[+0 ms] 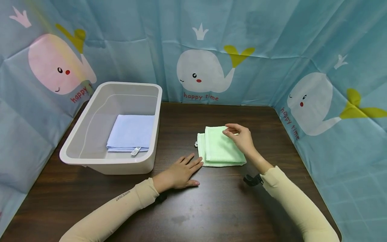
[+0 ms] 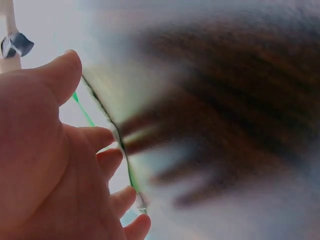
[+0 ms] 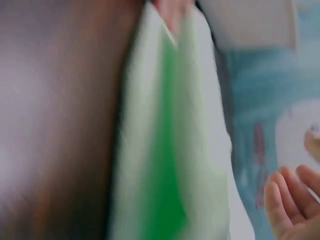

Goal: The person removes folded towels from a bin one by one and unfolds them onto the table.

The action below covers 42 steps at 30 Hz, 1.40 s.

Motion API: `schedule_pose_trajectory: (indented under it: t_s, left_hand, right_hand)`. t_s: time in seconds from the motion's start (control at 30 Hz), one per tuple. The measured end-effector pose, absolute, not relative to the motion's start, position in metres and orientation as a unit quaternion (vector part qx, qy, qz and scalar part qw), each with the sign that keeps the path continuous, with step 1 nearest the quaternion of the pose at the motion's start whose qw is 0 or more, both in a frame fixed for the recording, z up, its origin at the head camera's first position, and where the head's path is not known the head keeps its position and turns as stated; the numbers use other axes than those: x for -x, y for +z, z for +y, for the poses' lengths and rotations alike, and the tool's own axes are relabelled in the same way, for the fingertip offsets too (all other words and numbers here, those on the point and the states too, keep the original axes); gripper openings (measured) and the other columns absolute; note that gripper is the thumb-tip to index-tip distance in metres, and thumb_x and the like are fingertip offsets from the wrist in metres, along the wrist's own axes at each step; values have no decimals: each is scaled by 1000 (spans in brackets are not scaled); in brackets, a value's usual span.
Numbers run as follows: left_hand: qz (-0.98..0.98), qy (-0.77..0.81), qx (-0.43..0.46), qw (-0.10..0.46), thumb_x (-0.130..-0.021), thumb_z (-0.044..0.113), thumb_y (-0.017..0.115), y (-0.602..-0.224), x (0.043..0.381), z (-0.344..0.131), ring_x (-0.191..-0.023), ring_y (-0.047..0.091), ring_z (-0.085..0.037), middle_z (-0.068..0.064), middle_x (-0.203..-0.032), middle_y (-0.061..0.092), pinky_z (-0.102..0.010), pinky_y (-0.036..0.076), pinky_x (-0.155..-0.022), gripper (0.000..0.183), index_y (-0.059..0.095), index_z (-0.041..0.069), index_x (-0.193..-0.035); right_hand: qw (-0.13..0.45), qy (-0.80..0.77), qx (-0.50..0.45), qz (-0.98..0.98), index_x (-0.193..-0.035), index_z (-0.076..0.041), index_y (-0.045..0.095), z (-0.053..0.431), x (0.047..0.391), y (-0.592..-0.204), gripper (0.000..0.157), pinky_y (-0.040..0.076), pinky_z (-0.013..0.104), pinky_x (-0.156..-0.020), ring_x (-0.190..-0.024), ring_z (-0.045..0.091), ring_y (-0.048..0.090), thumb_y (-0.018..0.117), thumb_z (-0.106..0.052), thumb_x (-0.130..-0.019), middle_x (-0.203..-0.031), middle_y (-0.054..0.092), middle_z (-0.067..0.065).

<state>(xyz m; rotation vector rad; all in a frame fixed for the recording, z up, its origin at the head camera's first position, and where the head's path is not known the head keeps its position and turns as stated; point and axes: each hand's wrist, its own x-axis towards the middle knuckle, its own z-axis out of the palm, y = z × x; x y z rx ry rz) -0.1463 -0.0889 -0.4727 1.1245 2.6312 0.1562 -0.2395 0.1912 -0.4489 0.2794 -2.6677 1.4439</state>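
A light green towel (image 1: pixel 225 146), folded into a smaller layer on a larger one, lies on the dark wooden table. My left hand (image 1: pixel 180 172) is spread by its lower left corner, fingers extended and fingertips at the towel's edge; whether they press on it I cannot tell. Over the towel's upper right part is my right hand (image 1: pixel 239 136), its fingers slightly bent and thumb near them. The right wrist view shows these fingers (image 3: pixel 290 200) apart from the towel (image 3: pixel 200 150), with nothing between them. A small white tag sticks out at the towel's left side.
To the left stands a light grey plastic bin (image 1: pixel 110 161) with a folded blue towel (image 1: pixel 131 131) inside, its white label (image 1: pixel 135 151) showing. Blue curtains (image 1: pixel 163 50) printed with whales border the table (image 1: pixel 205 211) at the back and sides.
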Motion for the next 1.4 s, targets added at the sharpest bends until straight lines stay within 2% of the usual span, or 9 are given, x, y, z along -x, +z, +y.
schedule_pose_trajectory:
  t_s: [0.17, 0.3, 0.53, 0.93, 1.2, 1.4]
  left_hand:
    - [910, 57, -385, 141, -92, 58, 45, -474, 147, -90, -149, 12, -33, 1, -160, 17, -54, 22, -117, 75, 22, 19, -151]
    - [911, 52, -382, 144, -91, 58, 45, -474, 146, -90, -149, 13, -33, 0, -160, 17, -54, 22, -117, 75, 22, 19, -151]
    - [909, 52, -384, 152, -92, 57, 44, -472, 145, -90, -149, 12, -32, 0, -161, 16, -54, 21, -117, 74, 21, 19, -152]
    - [912, 36, -381, 150, -92, 60, 40, -471, 146, -91, -149, 11, -31, 2, -161, 14, -52, 20, -118, 75, 19, 20, -152]
    - [911, 37, -382, 150, -94, 56, 40, -470, 146, -90, -149, 11, -31, 2, -161, 14, -52, 20, -118, 71, 20, 21, -152]
    - [912, 28, -385, 137, -94, 57, 40, -472, 146, -87, -150, 10, -30, 3, -161, 13, -51, 20, -119, 72, 20, 20, -152]
  right_hand:
    - [-59, 472, -157, -866, -132, -17, 56, 165, 219, -459, 58, 53, 35, -93, -115, 23, 62, 69, -43, -82, -126, 64, 5]
    - [-86, 434, -186, -877, -132, -16, 56, 154, 211, -471, 64, 48, 40, -101, -124, 21, 57, 71, -48, -78, -133, 60, -1]
    - [-78, 380, -214, -897, -128, -20, 60, 153, 206, -490, 64, 44, 43, -105, -128, 20, 53, 75, -48, -73, -133, 60, -1]
    - [-29, 274, -321, -906, -125, -10, 62, 153, 203, -497, 61, 42, 41, -107, -133, 19, 47, 80, -36, -72, -140, 54, 1]
    - [19, 297, -321, -899, -107, -12, 72, 153, 204, -497, 30, 48, 39, -100, -121, 18, 58, 75, -23, -80, -124, 66, 1]
    - [31, 317, -313, -895, -106, -12, 73, 156, 205, -489, 26, 53, 35, -92, -106, 15, 66, 72, -25, -83, -110, 72, -2]
